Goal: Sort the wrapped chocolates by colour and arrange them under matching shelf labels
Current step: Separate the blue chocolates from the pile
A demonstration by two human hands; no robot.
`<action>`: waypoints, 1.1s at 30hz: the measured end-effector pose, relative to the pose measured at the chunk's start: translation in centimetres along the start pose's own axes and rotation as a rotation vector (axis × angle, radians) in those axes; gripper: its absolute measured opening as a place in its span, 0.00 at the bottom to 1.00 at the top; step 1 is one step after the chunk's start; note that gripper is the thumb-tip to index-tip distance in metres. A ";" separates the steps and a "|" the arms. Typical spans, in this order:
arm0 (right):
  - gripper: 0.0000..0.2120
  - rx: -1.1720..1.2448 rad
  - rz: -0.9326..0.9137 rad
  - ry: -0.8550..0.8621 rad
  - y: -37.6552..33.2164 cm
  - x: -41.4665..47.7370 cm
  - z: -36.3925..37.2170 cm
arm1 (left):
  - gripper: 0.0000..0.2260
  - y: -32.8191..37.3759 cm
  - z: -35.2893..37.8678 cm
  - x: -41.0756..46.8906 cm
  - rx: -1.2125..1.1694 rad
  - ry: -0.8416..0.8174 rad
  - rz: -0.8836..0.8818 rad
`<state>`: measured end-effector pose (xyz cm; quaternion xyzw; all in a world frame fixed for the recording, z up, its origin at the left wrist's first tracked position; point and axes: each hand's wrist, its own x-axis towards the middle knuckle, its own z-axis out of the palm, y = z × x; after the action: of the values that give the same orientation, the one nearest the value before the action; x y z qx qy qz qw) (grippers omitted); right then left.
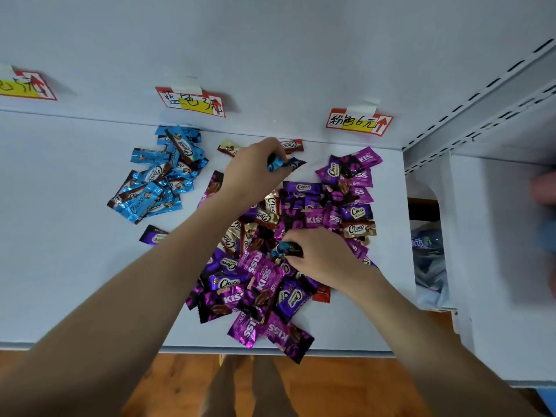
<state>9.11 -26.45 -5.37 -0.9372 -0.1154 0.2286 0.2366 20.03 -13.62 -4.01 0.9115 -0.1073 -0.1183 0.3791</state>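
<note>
1. Shelf (60,281): pale board with a back wall and a slotted upright at the right.
2. Mixed heap (264,284): purple, pink and gold wrapped chocolates piled at the shelf's middle, reaching its front edge.
3. Blue pile (159,176): blue chocolates gathered below the middle label (192,102), against the back wall.
4. Pink group (352,176): pink and purple pieces below the right label (359,121), touching the heap.
5. Left hand (252,173): raised over the heap's far side, fingers curled round a blue chocolate (285,164).
6. Right hand (319,254): resting on the heap, fingertips pinching a dark-and-blue chocolate (287,248).
7. Left label (24,85): partly cut off by the picture's edge.
8. Brown chocolate (293,145): at the back wall, behind the left hand.
9. Stray purple chocolate (153,235): alone, between blue pile and heap.
</note>
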 end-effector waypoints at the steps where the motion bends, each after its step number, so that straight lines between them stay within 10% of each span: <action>1: 0.11 -0.033 0.020 0.020 0.0 0.1 0.3 | 0.06 0.0 -0.3 -0.6 -0.069 0.035 -0.003; 17: 0.19 -0.135 0.271 0.136 -1.7 0.8 1.6 | 0.13 -3.6 -3.3 -8.9 -0.432 0.092 -0.298; 33: 0.11 0.884 0.476 0.399 -2.3 -2.0 -1.8 | 0.08 -3.9 -3.9 -11.2 -0.552 0.033 -0.334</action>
<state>8.03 -25.82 -2.05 -0.7736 0.2545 0.1202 0.5677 10.96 -5.13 -2.64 0.7809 0.0861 -0.1886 0.5892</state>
